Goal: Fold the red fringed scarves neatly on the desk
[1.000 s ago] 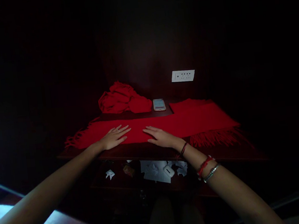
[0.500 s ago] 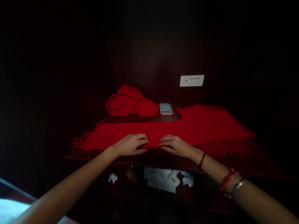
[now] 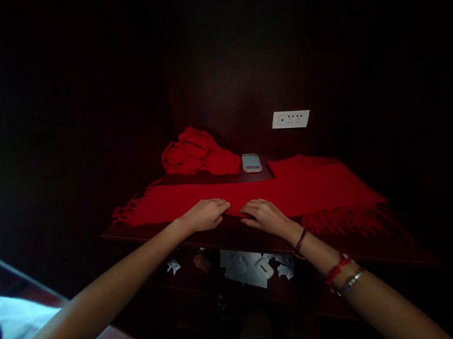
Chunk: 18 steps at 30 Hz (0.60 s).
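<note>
A long red fringed scarf (image 3: 293, 189) lies spread across a dark wooden table (image 3: 144, 233). Both of my hands rest on its near edge at the middle, almost touching each other. My left hand (image 3: 207, 214) has its fingers curled and pinching the scarf's front edge. Just to its right, my right hand (image 3: 263, 215) also grips that edge with bent fingers; bracelets circle that wrist. The scarf's right end hangs folded over itself with fringe at the table's front.
A crumpled red cloth (image 3: 196, 152) sits at the back of the table beside a phone (image 3: 251, 162). A white wall socket (image 3: 290, 119) is above. White paper scraps (image 3: 244, 262) lie on a lower shelf. The surroundings are very dark.
My hands have slid together toward the scarf's middle and gone from lying flat with spread fingers to curling onto its near edge. The view shifted slightly.
</note>
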Available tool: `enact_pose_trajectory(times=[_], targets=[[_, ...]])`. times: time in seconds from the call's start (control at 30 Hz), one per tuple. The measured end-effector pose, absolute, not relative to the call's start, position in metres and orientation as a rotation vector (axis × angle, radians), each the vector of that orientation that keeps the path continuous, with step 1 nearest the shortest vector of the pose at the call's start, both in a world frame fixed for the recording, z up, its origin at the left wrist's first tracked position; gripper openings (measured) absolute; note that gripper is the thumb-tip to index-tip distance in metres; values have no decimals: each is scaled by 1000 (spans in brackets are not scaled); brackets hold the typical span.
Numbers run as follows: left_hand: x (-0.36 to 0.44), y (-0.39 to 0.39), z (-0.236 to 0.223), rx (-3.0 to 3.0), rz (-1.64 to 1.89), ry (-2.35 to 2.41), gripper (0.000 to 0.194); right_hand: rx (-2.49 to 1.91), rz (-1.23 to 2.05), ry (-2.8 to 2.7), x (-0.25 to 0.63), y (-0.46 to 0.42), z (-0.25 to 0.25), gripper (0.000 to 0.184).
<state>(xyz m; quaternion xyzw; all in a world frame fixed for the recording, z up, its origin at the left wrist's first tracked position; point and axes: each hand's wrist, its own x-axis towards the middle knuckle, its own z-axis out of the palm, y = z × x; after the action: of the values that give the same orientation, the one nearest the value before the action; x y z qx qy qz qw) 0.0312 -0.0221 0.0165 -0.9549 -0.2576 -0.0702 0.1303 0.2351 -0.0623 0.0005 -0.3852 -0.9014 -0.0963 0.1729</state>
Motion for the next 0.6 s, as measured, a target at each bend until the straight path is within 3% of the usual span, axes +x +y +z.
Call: enact_pose_trajectory(times=[0.6], targets=[[37,-25,-4,-2775,-503,-752,21,-1140,-525,-2554,229,-63,-3,20]])
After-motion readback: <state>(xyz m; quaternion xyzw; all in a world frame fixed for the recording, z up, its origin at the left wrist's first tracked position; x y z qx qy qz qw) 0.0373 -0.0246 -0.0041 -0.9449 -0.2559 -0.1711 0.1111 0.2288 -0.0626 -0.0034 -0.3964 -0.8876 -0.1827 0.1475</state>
